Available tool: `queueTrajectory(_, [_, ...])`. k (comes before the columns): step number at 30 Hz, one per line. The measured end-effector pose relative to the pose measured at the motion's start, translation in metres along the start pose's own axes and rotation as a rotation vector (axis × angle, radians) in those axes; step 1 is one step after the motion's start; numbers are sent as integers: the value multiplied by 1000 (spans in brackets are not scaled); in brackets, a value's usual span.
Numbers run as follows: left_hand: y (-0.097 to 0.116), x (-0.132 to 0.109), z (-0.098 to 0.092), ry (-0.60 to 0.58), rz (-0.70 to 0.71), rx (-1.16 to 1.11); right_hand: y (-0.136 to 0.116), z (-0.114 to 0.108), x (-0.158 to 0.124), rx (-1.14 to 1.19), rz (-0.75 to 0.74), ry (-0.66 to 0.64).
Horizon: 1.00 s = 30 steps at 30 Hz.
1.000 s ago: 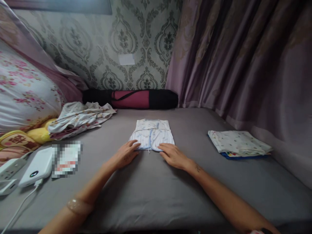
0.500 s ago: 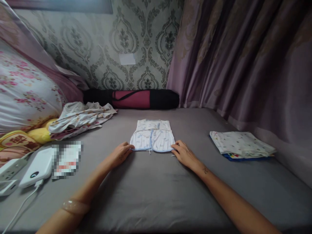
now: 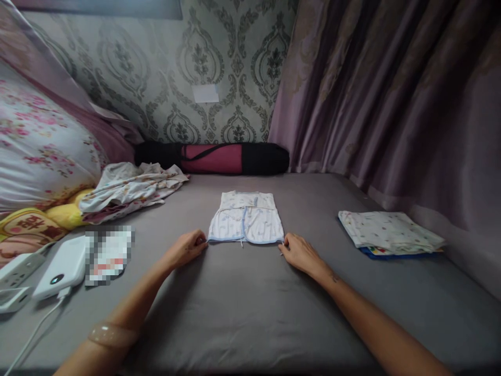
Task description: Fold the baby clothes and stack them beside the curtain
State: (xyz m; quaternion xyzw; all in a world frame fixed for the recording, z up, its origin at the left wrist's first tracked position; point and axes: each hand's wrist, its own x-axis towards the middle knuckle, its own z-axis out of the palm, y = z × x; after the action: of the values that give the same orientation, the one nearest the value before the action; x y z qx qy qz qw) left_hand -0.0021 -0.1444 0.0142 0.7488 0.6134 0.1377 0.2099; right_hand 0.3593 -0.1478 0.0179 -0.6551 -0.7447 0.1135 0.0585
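left hand (image 3: 188, 248): fingers curled in, tips pressed together on the near left corner of a small white baby garment with pale blue trim (image 3: 246, 224); looks like a pinch on the hem. right hand (image 3: 299, 253): same posture at the near right corner, thumb and fingertips closed on the edge, though how much cloth sits between them is hard to tell. pale bangle (image 3: 111, 334) on the left wrist.

garment flat on the grey bed sheet (image 3: 242, 313), mid-bed, straight ahead, neck end toward the wall. side panels already turned in, meeting along a blue-edged centre line; outline a neat narrow rectangle. not yet doubled over lengthwise, judging by the full length showing.

to the right, well apart: folded stack of white printed cloths over a blue one (image 3: 387, 232), squared up, near the mauve curtain (image 3: 391, 104). to the left, well apart: crumpled heap of pale floral cloth (image 3: 133, 188), unfolded, beside a floral pillow (image 3: 39, 151). so, by the look of it: some pieces done, one in hand part-folded, a heap untouched.

near left edge: white power bank with cable (image 3: 58, 266). along the far wall: black and pink rolled bag (image 3: 211, 158).
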Motion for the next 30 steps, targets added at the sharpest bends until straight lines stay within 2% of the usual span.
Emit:
queueTrajectory(4, [-1, -2, -4, -27, -43, 40, 1, -8, 2, -21, 11, -53])
queueTrajectory(7, [-8, -1, -6, 46, -55, 80, 11, -14, 8, -28, 25, -77])
queueTrajectory(11, [-20, 2, -13, 166, -206, 86, 26, -20, 16, -36, 11, -73])
queueTrajectory(16, [-36, 12, -30, 251, -335, -38, 34, -20, 18, 47, -34, -78])
queueTrajectory(19, [-38, 25, -43, 330, -370, -99, 33, -16, 17, 79, -31, -98])
queueTrajectory(22, [-22, 45, -54, 494, -300, -137, 32, -13, 18, 79, -22, -94])
queueTrajectory(24, [-1, 58, -56, 522, -172, -269, 33, -12, 19, 84, -19, -96])
queueTrajectory(25, [11, 64, -56, 474, -76, -375, 33, -12, 19, 89, -17, -98])
queueTrajectory(27, [32, 71, -52, 292, 119, -544, 35, -11, 20, 96, -14, -101])
queueTrajectory(29, [45, 74, -47, 197, 208, -589, 37, -11, 21, 104, -15, -95])
queueTrajectory(30, [46, 74, -44, 198, 217, -563, 37, -10, 20, 110, -18, -89])
